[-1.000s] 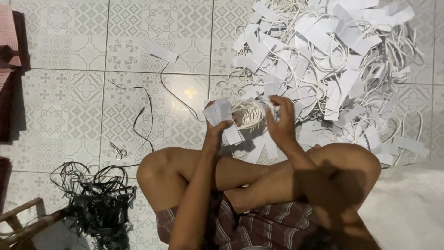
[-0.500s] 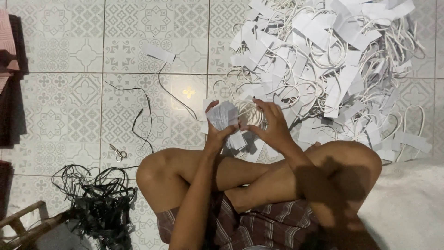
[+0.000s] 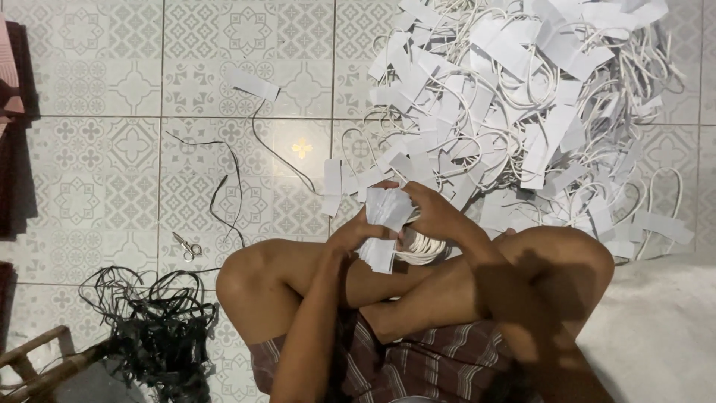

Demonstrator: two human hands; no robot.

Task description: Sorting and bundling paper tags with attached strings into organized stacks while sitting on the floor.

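Two hands meet just above the person's crossed legs, and between them sits a stack of white paper tags [image 3: 386, 209]; the left hand [image 3: 356, 233] grips the stack from the lower left, fingers curled shut around its edge, while the right hand [image 3: 432, 213] closes over it from the right, fingers bent across the top so that both hands hold the same bundle; the stack's long axis runs roughly up and down in the head view, tilted a little, its lower end hanging past the left hand toward a knee; neither hand is nearer than the other, since both touch it; beneath the right hand a bunch of white cord loops [image 3: 421, 246] hangs from the bundle, resting near the thigh, though whether a finger hooks them I cannot tell; directly beyond the hands, up and to the right, spreads a large pile of white tags with cords [image 3: 522, 112] on the tiled floor [image 3: 112, 149], its nearest pieces lying just beside the right hand's knuckles; to the left, well apart from the hands, lie a small pair of scissors [image 3: 186, 245], loose black cords [image 3: 224, 179] and a tangled heap of black cords [image 3: 149, 321] beside a wooden frame [image 3: 37, 358] at the lower left corner.
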